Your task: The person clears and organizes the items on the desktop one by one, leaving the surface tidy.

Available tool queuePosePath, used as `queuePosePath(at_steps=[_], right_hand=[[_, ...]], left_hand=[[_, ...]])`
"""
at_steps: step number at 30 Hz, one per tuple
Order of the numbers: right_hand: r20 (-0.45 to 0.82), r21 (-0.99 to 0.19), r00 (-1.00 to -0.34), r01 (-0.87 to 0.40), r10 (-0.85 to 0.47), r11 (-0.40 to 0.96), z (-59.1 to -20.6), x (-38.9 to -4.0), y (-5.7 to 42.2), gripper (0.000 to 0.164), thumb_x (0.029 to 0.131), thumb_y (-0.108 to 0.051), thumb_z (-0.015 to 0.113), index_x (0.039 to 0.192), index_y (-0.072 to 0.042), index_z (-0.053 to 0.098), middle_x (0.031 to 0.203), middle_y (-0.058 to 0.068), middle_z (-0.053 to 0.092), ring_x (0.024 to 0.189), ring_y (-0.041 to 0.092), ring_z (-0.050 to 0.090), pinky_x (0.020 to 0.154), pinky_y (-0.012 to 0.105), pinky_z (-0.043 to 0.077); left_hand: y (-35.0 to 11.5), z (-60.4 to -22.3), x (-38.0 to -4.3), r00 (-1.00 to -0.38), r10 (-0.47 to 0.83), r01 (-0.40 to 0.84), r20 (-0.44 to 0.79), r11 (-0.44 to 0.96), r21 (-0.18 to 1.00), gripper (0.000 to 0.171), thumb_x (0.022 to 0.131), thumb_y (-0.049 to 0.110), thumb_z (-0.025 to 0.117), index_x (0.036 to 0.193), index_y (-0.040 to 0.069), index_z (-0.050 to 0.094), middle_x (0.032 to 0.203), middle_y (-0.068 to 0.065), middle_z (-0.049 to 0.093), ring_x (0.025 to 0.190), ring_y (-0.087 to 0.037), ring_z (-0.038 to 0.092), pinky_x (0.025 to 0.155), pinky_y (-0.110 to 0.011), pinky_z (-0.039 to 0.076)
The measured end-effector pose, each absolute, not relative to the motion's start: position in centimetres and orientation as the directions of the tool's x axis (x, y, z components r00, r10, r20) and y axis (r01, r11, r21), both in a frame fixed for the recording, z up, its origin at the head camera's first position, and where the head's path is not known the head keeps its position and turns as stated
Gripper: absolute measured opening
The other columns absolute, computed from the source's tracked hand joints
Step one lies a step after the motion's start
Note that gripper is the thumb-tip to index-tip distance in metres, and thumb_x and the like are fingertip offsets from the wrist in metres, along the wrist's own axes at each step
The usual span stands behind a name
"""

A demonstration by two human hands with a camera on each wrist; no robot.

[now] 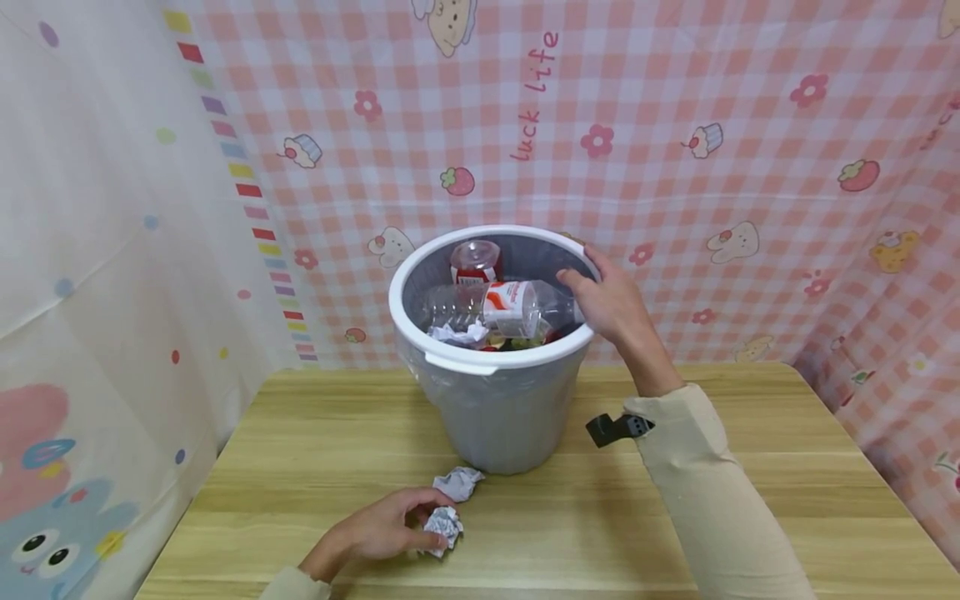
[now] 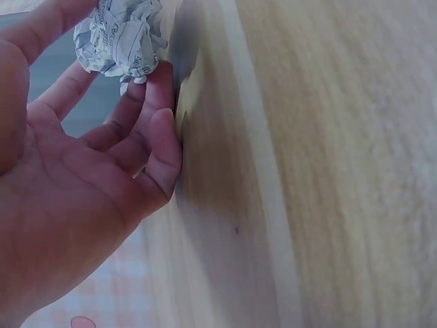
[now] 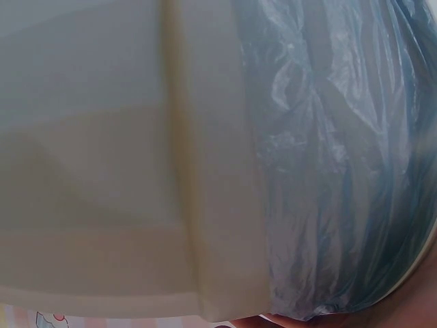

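A grey trash bin (image 1: 510, 421) with a white rim stands on the table. My right hand (image 1: 617, 304) grips the right side of that rim, thumb over the inside; in the right wrist view the thin plastic liner (image 3: 328, 143) fills much of the picture. Low in front of the bin, my left hand (image 1: 378, 525) holds a crumpled paper ball (image 1: 444, 528) between thumb and fingers, close over the tabletop. The left wrist view shows the same printed paper ball (image 2: 123, 41) at the fingertips. Another crumpled paper (image 1: 458, 482) lies by the bin's base.
Inside the bin are a clear plastic bottle (image 1: 468, 304) on its side, a second bottle (image 1: 476, 260) with a red label, and crumpled white paper (image 1: 459, 334). The wooden table (image 1: 315, 450) meets a checked curtain (image 1: 660, 192) behind. A black strap (image 1: 617, 428) sits at the right wrist.
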State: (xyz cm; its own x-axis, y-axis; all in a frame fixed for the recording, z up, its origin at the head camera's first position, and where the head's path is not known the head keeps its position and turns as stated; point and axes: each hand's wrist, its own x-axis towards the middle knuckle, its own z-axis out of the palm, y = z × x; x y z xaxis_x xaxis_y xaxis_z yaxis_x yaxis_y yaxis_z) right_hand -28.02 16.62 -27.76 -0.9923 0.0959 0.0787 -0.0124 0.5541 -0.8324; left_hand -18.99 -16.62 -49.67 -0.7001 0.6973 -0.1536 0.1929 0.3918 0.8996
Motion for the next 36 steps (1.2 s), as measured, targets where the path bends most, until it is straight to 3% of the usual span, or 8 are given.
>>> queuePosePath(at_steps=[12,19,26,36], right_hand=[[0.07,-0.841,-0.992,-0.004,0.101,0.541,-27.8,-28.1,16.6,0.072,0.097,-0.048,0.049,0.159,-0.024,0.021,0.16,0.014,0.03,0.141,0.037,0.035,0.113,0.058,0.03],[0.075,-0.841,-0.993,-0.012,0.094,0.541,-27.8,-28.1,16.6,0.072,0.097,-0.048,0.05,0.159,-0.024,0.021,0.16,0.015,0.03,0.141,0.038,0.035,0.113,0.058,0.029],[0.073,-0.843,-0.993,-0.012,0.092,0.538,-27.8,-28.1,16.6,0.072,0.097,-0.048,0.049,0.159,-0.024,0.02,0.16,0.014,0.029,0.142,0.038,0.034,0.113,0.058,0.029],[0.075,-0.839,-0.993,-0.012,0.094,0.544,-27.8,-28.1,16.6,0.072,0.098,-0.048,0.049,0.159,-0.024,0.02,0.16,0.014,0.029,0.142,0.038,0.034,0.113,0.058,0.029]], left_hand=[[-16.7,-49.1,-19.2,-0.708,0.696,0.21,-0.122,0.372,0.904,0.031,0.089,0.016,0.074,0.118,0.012,0.064,0.098,-0.001,0.065,0.085,-0.008,0.061,0.073,-0.023,0.05],[-16.8,-48.5,-19.3,-0.733,0.667,0.218,-0.132,0.415,0.884,0.035,0.089,0.019,0.074,0.122,0.013,0.064,0.101,0.001,0.063,0.088,-0.009,0.059,0.079,-0.023,0.048],[-17.0,-47.8,-19.2,-0.754,0.647,0.238,-0.113,0.43,0.871,0.038,0.088,0.02,0.074,0.124,0.016,0.062,0.099,0.0,0.062,0.086,-0.011,0.056,0.075,-0.023,0.047],[-17.7,-46.5,-19.7,-0.747,0.663,0.298,-0.048,0.399,0.867,0.04,0.09,0.022,0.072,0.126,0.008,0.06,0.101,-0.002,0.062,0.088,-0.013,0.056,0.075,-0.025,0.049]])
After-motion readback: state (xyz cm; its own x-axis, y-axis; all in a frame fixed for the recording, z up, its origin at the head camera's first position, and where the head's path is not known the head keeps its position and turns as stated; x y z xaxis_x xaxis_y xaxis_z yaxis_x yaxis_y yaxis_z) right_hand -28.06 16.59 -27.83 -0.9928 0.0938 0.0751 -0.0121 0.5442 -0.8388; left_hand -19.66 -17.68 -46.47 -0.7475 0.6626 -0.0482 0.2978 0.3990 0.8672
